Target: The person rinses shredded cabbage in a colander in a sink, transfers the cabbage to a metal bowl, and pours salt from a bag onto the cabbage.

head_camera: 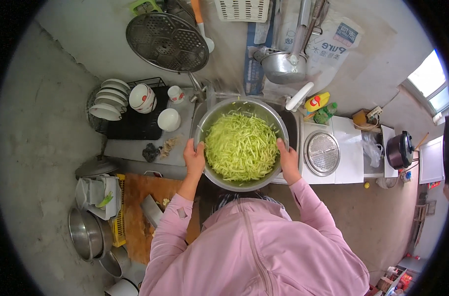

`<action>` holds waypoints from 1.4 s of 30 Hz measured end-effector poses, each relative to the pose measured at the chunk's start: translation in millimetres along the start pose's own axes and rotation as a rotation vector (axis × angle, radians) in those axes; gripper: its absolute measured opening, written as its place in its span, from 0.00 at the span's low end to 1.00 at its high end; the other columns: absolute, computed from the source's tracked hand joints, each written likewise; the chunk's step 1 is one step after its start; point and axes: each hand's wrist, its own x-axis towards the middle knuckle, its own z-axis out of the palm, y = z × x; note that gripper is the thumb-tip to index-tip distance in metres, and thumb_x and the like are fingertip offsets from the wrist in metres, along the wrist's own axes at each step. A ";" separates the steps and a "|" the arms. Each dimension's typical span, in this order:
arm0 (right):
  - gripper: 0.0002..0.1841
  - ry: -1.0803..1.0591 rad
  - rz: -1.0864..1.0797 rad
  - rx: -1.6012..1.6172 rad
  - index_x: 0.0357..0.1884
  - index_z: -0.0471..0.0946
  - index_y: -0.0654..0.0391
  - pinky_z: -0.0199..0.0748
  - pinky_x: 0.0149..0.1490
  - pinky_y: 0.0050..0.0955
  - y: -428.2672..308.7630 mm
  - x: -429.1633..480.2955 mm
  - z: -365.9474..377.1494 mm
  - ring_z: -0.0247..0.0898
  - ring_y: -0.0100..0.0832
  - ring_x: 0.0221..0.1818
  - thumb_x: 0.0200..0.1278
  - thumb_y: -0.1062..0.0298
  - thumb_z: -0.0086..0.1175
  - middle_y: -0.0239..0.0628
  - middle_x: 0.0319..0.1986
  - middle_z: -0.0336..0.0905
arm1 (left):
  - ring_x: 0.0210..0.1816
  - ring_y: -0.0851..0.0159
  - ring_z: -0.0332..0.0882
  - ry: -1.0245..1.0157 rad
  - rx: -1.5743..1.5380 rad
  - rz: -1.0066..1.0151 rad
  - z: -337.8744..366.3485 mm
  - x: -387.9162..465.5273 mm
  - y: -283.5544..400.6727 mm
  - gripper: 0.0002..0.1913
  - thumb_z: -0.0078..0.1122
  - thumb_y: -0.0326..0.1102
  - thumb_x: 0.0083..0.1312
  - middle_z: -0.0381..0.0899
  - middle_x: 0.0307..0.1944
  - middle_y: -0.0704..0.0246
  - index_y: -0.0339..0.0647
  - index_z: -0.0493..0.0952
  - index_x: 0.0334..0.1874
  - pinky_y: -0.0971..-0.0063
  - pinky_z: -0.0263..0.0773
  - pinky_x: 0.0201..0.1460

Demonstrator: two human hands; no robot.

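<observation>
A large stainless steel bowl (246,186) is heaped with pale green vegetable shreds (243,146). My left hand (194,157) grips its rim at the left, thumb on the upper side. On the opposite side my right hand (288,159) holds the rim in the same way. The bowl is in front of my body, over the near part of the sink (294,124), and covers most of it. Whether the bowl touches the sink edge cannot be told from above.
Left of the sink stand a white bowl (169,120), a cup (176,94) and a dish rack with plates (111,98). A cleaver (150,210) lies on the wooden cutting board (135,192) by my left forearm. A round grater-like metal plate (322,152) lies on the right counter.
</observation>
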 end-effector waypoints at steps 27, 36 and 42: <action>0.19 0.066 -0.266 0.233 0.33 0.73 0.65 0.57 0.30 0.20 -51.8 -18.6 -6.8 0.55 0.18 0.25 0.62 0.55 0.47 0.25 0.22 0.66 | 0.41 0.64 0.73 -0.321 -0.253 -0.601 -14.8 -12.5 44.0 0.19 0.50 0.21 0.52 0.73 0.42 0.62 0.32 0.66 0.48 0.72 0.71 0.41; 0.26 0.087 -0.166 0.124 0.22 0.69 0.65 0.55 0.28 0.23 -10.4 2.8 18.2 0.50 0.19 0.22 0.65 0.49 0.39 0.25 0.15 0.59 | 0.34 0.67 0.71 -0.210 -0.262 -0.575 -19.0 -20.4 31.9 0.21 0.49 0.19 0.49 0.72 0.37 0.67 0.36 0.67 0.48 0.75 0.68 0.35; 0.25 0.124 -0.384 0.326 0.16 0.63 0.61 0.51 0.24 0.24 -33.1 -11.6 18.0 0.47 0.19 0.20 0.66 0.52 0.38 0.24 0.14 0.55 | 0.37 0.67 0.72 -0.198 -0.197 -0.225 -32.0 -28.8 29.6 0.20 0.49 0.19 0.49 0.73 0.40 0.67 0.33 0.67 0.48 0.75 0.68 0.38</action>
